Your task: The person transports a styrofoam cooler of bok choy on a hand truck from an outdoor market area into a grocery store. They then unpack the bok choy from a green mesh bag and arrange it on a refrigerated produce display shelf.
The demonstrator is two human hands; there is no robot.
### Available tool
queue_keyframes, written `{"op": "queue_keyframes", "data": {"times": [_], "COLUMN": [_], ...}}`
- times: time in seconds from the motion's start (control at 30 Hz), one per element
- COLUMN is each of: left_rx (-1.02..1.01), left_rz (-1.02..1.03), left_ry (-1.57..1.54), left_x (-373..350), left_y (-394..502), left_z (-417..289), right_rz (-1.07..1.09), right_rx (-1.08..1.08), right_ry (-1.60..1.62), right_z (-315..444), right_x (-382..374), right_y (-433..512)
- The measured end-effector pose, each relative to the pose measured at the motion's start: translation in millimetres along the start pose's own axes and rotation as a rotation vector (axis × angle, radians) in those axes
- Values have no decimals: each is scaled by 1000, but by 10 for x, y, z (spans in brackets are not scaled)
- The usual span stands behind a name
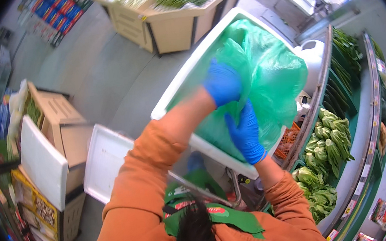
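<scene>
A large green plastic bag (273, 72) lines a white foam box (190, 63) in front of me and spills over its right rim. My left hand (222, 83), in a blue glove and slightly blurred, is closed on a gathered fold of the bag. Just below it, my right hand (246, 134), also gloved in blue, has its fingertips against the plastic. Its thumb stands apart from the fingers, and whether it pinches the film cannot be made out. The plastic hides whatever lies in the box.
Close on the right is a produce shelf (343, 153) with leafy heads of lettuce (330, 133). A white jug (311, 60) and an orange crate (288, 140) sit between box and shelf. Foam lids (106, 159) lean at left. A wooden vegetable stand (172, 30) is ahead.
</scene>
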State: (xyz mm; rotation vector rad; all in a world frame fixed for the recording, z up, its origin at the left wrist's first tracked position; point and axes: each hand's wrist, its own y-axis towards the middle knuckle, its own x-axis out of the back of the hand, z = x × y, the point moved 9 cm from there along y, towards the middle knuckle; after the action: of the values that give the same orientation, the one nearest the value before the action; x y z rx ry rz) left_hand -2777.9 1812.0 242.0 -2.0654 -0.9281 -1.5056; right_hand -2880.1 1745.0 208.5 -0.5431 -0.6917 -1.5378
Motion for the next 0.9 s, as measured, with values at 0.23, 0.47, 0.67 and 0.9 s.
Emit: {"op": "queue_keyframes", "data": {"times": [0.23, 0.47, 0.67, 0.9], "left_rx": [623, 1886, 2241, 2375], "left_rz": [-688, -535, -1473, -981], "left_ry": [-309, -489, -1265, -890], "left_x": [394, -3180, -5079, -5832], "left_y": [-3800, -8640, -10118, -11035], "left_z": [1467, 1357, 531, 1119], "right_rz": [190, 520, 848, 836], "right_rx": [152, 385, 219, -73], "right_ry": [-734, -252, -156, -312], "right_z": [533, 2096, 2315, 1868], "right_x": [-568, -1506, -2998, -3112], "right_y": [-1430, -1852, -2168, -2528]}}
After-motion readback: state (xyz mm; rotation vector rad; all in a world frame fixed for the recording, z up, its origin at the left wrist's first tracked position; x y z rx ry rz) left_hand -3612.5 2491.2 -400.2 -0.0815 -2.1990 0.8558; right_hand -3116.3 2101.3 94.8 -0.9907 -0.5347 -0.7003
